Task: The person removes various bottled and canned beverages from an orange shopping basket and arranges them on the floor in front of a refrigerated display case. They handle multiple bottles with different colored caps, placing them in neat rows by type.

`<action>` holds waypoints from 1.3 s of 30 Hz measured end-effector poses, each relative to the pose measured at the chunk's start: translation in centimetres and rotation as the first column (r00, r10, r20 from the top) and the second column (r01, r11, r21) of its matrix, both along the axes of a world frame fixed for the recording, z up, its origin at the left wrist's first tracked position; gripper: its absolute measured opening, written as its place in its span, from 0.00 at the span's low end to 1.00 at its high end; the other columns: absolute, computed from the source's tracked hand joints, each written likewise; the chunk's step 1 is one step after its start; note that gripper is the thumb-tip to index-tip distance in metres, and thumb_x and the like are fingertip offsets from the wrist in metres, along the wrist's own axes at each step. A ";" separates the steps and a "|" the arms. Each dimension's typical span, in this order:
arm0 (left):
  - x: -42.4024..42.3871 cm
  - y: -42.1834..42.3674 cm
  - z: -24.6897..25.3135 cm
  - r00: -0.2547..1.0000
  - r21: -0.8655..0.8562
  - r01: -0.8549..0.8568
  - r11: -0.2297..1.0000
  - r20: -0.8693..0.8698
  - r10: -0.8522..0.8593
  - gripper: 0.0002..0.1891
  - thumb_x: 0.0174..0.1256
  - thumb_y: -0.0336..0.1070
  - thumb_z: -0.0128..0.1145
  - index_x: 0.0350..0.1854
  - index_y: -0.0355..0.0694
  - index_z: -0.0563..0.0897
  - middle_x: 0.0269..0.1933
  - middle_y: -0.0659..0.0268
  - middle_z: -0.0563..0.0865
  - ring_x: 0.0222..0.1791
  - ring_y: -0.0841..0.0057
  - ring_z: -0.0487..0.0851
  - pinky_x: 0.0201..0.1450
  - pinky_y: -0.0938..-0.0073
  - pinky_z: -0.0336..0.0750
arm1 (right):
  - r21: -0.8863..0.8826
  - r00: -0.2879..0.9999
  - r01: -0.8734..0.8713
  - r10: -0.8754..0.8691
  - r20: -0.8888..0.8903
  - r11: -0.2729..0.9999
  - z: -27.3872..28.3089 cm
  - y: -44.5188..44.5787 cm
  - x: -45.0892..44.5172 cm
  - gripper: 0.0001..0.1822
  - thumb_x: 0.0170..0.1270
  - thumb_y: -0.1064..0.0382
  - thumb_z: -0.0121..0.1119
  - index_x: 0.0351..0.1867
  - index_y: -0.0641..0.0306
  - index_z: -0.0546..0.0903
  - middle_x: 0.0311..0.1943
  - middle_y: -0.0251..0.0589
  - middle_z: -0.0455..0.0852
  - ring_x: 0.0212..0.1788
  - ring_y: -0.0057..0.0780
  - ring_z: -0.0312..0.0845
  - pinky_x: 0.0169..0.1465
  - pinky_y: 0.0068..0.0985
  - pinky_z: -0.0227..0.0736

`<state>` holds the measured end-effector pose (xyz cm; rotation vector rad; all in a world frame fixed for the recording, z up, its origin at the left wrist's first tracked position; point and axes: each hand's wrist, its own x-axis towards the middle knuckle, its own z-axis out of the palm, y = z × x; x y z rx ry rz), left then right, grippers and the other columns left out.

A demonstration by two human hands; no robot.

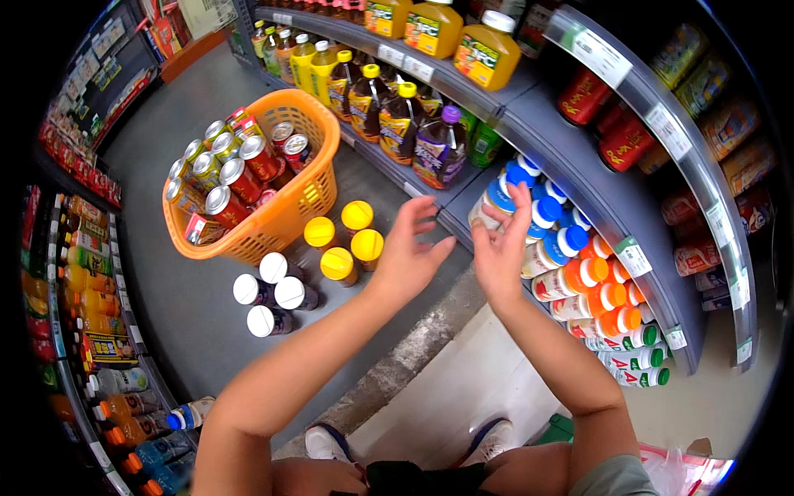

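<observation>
My left hand is held over the grey floor with its fingers apart and nothing in it. My right hand is at the front of the lower shelf, thumb and fingers spread. Its fingers overlap a blue-capped white bottle lying on its side; whether they touch it is unclear. More blue-capped bottles lie stacked beside it, then orange-capped bottles and green-capped bottles. Left of my hands, several yellow-capped containers and several white-capped containers stand upright on the floor.
An orange plastic basket full of drink cans and small boxes stands on the floor. Dark drink bottles line the lower shelf, with orange juice bottles above. A stocked shelf runs along the left. Red cans lie at upper right.
</observation>
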<state>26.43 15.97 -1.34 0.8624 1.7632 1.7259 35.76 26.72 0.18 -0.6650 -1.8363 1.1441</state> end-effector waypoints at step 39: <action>-2.2 -32.6 -0.1 0.701 -0.119 -0.555 0.823 -0.599 0.387 0.39 0.47 0.25 0.67 0.66 0.36 0.66 0.62 0.50 0.73 0.63 0.53 0.72 0.65 0.60 0.67 | 0.167 0.400 -0.909 0.912 0.093 0.381 2.0 -25.7 -10.0 0.30 0.49 0.73 0.66 0.58 0.63 0.73 0.50 0.45 0.74 0.41 0.42 0.82 0.38 0.30 0.81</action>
